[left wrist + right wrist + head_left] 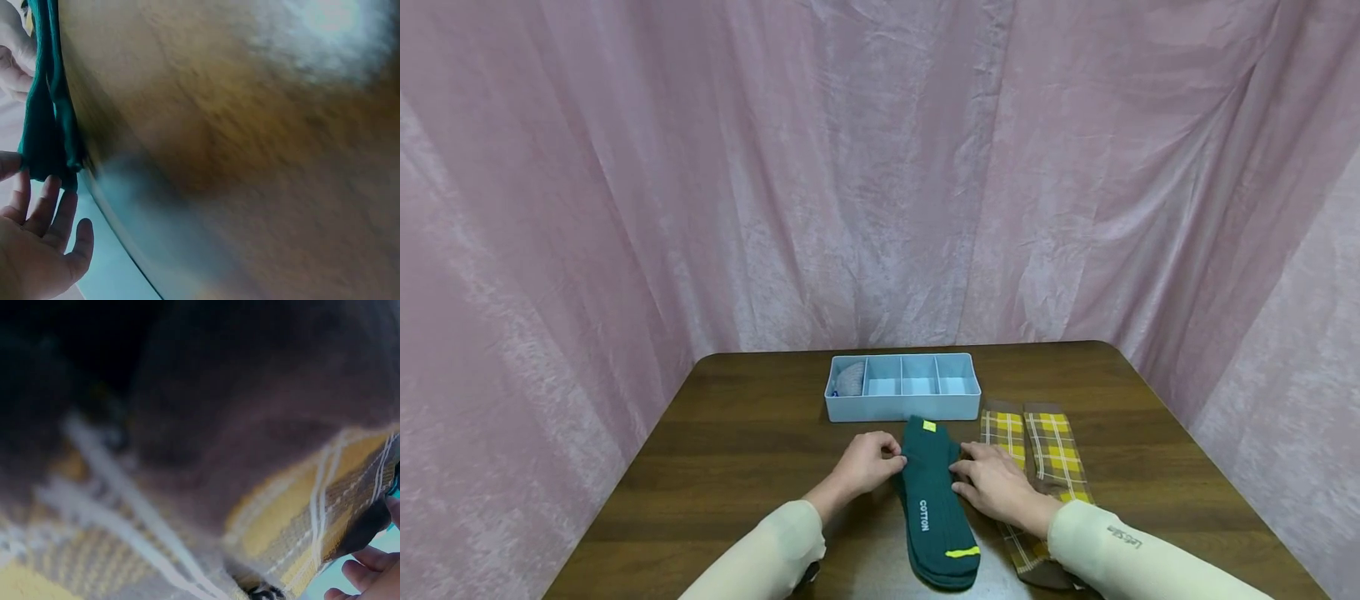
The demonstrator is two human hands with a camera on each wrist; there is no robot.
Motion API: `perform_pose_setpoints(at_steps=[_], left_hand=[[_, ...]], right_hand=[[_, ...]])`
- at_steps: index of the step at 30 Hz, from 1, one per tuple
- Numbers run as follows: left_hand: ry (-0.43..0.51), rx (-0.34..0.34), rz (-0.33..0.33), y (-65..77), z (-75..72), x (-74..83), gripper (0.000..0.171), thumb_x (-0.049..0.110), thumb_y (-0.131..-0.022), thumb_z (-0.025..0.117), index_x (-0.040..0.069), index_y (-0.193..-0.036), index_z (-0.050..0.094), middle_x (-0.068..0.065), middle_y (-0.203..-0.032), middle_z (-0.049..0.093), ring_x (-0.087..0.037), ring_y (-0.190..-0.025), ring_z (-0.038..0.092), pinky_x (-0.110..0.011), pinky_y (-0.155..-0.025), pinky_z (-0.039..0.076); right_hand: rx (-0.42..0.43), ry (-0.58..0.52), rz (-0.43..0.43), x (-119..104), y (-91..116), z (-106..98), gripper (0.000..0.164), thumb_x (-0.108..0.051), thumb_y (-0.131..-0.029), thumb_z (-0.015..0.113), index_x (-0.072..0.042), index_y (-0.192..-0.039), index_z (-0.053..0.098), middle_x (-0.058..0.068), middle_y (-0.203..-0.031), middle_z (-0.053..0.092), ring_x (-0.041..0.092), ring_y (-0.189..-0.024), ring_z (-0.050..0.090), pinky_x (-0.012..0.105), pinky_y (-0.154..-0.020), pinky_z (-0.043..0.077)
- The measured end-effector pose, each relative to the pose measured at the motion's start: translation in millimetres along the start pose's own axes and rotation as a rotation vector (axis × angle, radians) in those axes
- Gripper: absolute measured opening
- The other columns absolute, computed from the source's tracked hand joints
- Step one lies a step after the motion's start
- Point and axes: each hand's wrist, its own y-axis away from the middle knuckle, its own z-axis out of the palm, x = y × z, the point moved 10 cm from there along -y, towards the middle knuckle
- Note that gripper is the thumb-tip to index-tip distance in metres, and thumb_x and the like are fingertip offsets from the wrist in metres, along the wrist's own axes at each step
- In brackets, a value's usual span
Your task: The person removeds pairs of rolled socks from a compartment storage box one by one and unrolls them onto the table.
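Note:
A stacked pair of dark green socks [934, 500], lettered COTTON and marked in yellow, lies on the table between both hands. At its left edge, near the cuff, my left hand [867, 462] pinches the green knit. The left wrist view shows that left hand [47, 240] with its fingertips at the end of the green socks [47, 131]. My right hand [996, 479] touches the socks' right edge with loosely bent fingers and lies over the yellow plaid socks [1060, 446]. In the right wrist view, plaid fabric [294, 519] hides most of the right hand [378, 572].
Behind the green socks stands a light blue divided box [902, 408]. A grey rolled item [851, 379] sits in its leftmost compartment. The brown wooden table [737, 442] has rounded far corners, and a pink curtain [880, 175] hangs behind it.

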Motion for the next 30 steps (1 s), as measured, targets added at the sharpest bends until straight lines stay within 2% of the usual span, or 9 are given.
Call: perform_pose_setpoints(at_steps=[10, 15, 20, 25, 30], left_hand=[[-0.017, 0.005, -0.059, 4.9, -11.8, -19.5, 0.01, 0.018, -0.092, 0.068, 0.014, -0.083, 0.067, 0.001, -0.077, 0.056, -0.016, -0.068, 0.052, -0.03, -0.057, 0.044], [-0.023, 0.004, -0.058, 6.7, -14.0, -24.8, 0.011, 0.018, -0.092, 0.068, 0.014, -0.082, 0.066, 0.001, -0.075, 0.056, -0.016, -0.067, 0.052, -0.03, -0.057, 0.043], [-0.003, -0.005, -0.074, 9.3, -15.5, -28.4, 0.011, 0.019, -0.093, 0.069, 0.015, -0.083, 0.067, 0.001, -0.075, 0.056, -0.016, -0.066, 0.052, -0.03, -0.057, 0.044], [0.017, -0.007, -0.104, 13.8, -22.6, -32.3, 0.011, 0.018, -0.092, 0.069, 0.013, -0.083, 0.067, -0.001, -0.075, 0.056, -0.017, -0.066, 0.053, -0.031, -0.057, 0.044], [0.017, -0.014, -0.153, 18.4, -28.7, -47.4, 0.011, 0.018, -0.092, 0.07, 0.013, -0.082, 0.067, -0.002, -0.076, 0.056, -0.018, -0.067, 0.053, -0.032, -0.058, 0.045]], right_hand=[[-0.017, 0.009, 0.029, 3, -3, 4, 0.03, -0.032, -0.094, 0.069, -0.012, -0.115, 0.073, 0.023, -0.139, 0.052, 0.042, -0.131, 0.045, 0.063, -0.106, 0.031], [-0.014, 0.04, -0.036, -6, -3, 6, 0.038, -0.033, -0.093, 0.069, -0.008, -0.122, 0.07, 0.018, -0.139, 0.055, 0.038, -0.13, 0.048, 0.061, -0.105, 0.034], [-0.09, 0.031, -0.106, -15, -2, 12, 0.044, -0.033, -0.095, 0.067, -0.004, -0.128, 0.066, 0.016, -0.138, 0.057, 0.033, -0.128, 0.052, 0.058, -0.107, 0.035], [-0.121, 0.004, -0.112, -17, -2, 12, 0.044, -0.03, -0.094, 0.068, -0.001, -0.127, 0.066, 0.018, -0.137, 0.057, 0.033, -0.126, 0.053, 0.056, -0.108, 0.034], [-0.139, -0.01, -0.103, -17, -2, 13, 0.044, -0.028, -0.094, 0.068, 0.001, -0.128, 0.065, 0.019, -0.138, 0.056, 0.034, -0.127, 0.053, 0.055, -0.108, 0.034]])
